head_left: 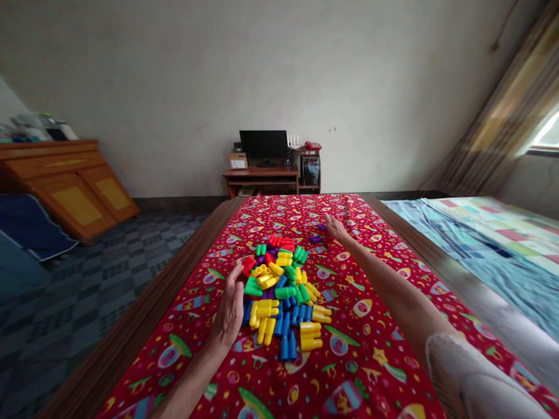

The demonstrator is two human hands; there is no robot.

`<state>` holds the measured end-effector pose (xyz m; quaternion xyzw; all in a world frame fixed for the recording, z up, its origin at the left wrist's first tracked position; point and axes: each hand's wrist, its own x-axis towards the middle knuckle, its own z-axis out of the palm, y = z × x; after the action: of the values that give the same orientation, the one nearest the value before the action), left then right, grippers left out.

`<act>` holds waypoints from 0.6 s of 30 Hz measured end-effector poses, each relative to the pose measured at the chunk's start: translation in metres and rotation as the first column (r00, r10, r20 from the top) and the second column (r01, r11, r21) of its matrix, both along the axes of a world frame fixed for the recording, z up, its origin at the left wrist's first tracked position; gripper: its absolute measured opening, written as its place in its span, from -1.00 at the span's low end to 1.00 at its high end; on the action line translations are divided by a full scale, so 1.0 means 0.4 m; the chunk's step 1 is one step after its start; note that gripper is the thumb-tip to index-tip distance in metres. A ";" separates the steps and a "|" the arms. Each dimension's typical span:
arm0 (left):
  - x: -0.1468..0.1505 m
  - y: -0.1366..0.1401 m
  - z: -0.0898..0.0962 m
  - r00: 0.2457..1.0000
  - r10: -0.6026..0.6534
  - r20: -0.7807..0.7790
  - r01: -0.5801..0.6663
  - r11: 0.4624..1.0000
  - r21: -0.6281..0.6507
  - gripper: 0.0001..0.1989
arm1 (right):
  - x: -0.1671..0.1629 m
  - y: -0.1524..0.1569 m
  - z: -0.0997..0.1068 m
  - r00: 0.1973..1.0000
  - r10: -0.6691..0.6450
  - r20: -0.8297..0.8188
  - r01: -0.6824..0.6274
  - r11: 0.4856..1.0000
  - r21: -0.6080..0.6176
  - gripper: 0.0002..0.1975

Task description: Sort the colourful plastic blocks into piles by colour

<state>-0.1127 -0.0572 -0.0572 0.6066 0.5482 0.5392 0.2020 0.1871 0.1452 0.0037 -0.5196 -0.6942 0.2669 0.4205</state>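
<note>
A heap of plastic building blocks in yellow, blue, green, red and purple (pixel 285 292) lies on a red patterned cloth (pixel 345 378). My left hand (pixel 230 304) rests along the heap's left side, fingers stretched out, beside red, green and blue blocks. It grips nothing. Farther out, beyond the heap on the right, my right hand (pixel 335 227) reaches with fingers extended. Next to its fingertips are a purple block (pixel 322 227) and, a little nearer, another purple block (pixel 315 239). Nothing shows in its grip.
The cloth covers a long dark wooden table (pixel 192 256). Past its far end stands a desk (pixel 262 172) with a monitor (pixel 264 145) and a red telephone (pixel 311 145). A bed (pixel 493 233) is at the right, a wooden cabinet (pixel 74 186) at the left.
</note>
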 end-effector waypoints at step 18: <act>-0.010 0.003 0.027 0.990 0.102 0.094 -0.092 0.990 -0.106 -0.46 | -0.378 -0.192 -0.013 0.649 0.761 -0.005 -0.750 0.639 -0.171 -0.28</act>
<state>-0.1169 -0.0558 -0.0464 0.5406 0.5930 0.5493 0.2331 0.0358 0.0684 -0.0014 -0.2221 -0.8380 0.4545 0.2046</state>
